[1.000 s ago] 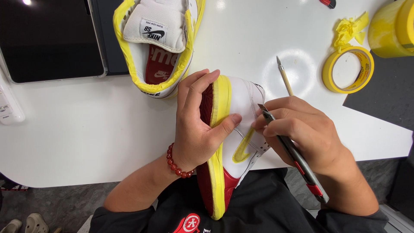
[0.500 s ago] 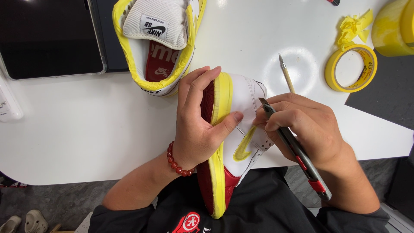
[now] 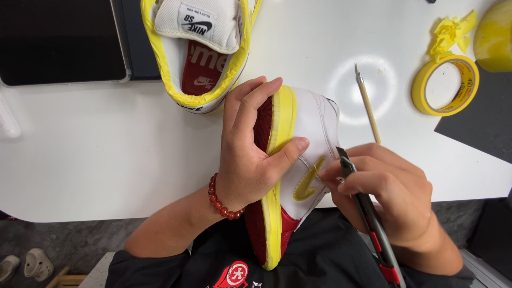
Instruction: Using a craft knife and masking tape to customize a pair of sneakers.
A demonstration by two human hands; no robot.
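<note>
Left hand (image 3: 250, 154) clamped around a white shoe (image 3: 306, 144), fingers over the red sole, thumb pressed on the white side panel above the yellow-taped midsole. Right hand (image 3: 392, 192) closed on one knife (image 3: 368, 213), black and red, blade tip touching the shoe's side just beside a yellow shape (image 3: 308, 184). Shoe held on its side, toe resting on the white table (image 3: 106, 154), heel hanging over the table edge toward the black shirt (image 3: 320, 261). One bracelet (image 3: 221, 200) of red beads on the left wrist.

Two shoes in all: second shoe (image 3: 200, 48) upright near the far edge, just beyond the left fingers, collar wrapped in yellow tape, red insole showing. One thin stick tool (image 3: 368, 104) lying right of the held shoe. One tape roll (image 3: 445, 85), yellow, flat on the table farther right, one crumpled tape scrap (image 3: 448, 32) touching its far rim. One yellow object (image 3: 493, 34) at the right edge, partly cut off. One dark mat (image 3: 482, 122) at the table's right side, one dark screen (image 3: 58, 40) at far left.
</note>
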